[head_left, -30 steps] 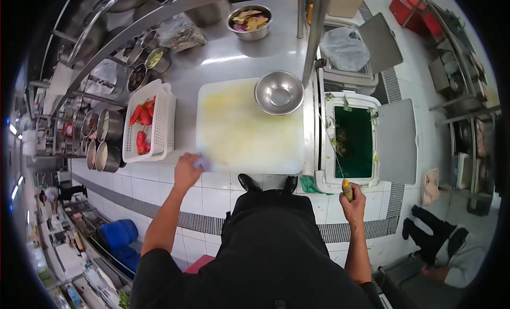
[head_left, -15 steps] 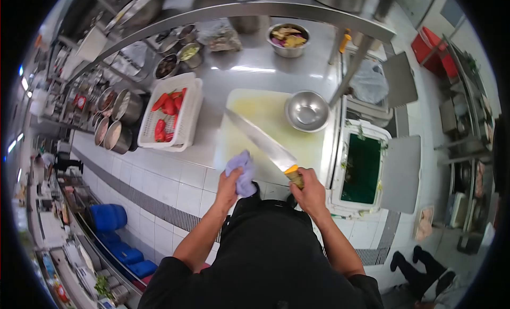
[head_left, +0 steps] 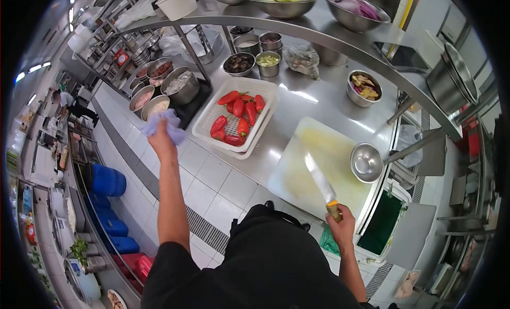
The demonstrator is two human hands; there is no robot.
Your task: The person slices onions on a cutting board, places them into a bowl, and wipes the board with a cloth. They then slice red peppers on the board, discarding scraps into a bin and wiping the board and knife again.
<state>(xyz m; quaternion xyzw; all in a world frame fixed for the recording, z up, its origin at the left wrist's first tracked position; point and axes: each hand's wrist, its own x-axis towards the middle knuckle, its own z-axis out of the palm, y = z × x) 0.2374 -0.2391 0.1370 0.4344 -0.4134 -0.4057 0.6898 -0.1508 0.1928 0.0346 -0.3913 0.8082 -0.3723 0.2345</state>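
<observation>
My left hand [head_left: 162,141] grips a crumpled lilac cloth [head_left: 169,123], held out to the left just in front of the metal pots. In my right hand [head_left: 342,224] is a large kitchen knife [head_left: 320,177], its handle wrapped by my fingers. The blade points away from me over the pale, yellow-stained cutting board [head_left: 308,133]. To the right of the blade, a small metal bowl [head_left: 366,163] rests on the board's edge. Between my two hands, a white plastic basket [head_left: 203,122] holds several red peppers [head_left: 251,111].
Pots of ingredients [head_left: 183,87] stand at the counter's left end. A bowl of yellow and purple pieces [head_left: 364,88] sits at the back. A metal shelf [head_left: 297,23] with bowls spans overhead. On the right is a green-lined bin [head_left: 380,224]. A person [head_left: 71,104] stands far left.
My left hand has carried the cloth leftward from the board's front edge toward the pots. My view has turned left. The knife stays in my right hand, now pointing more steeply away from me.
</observation>
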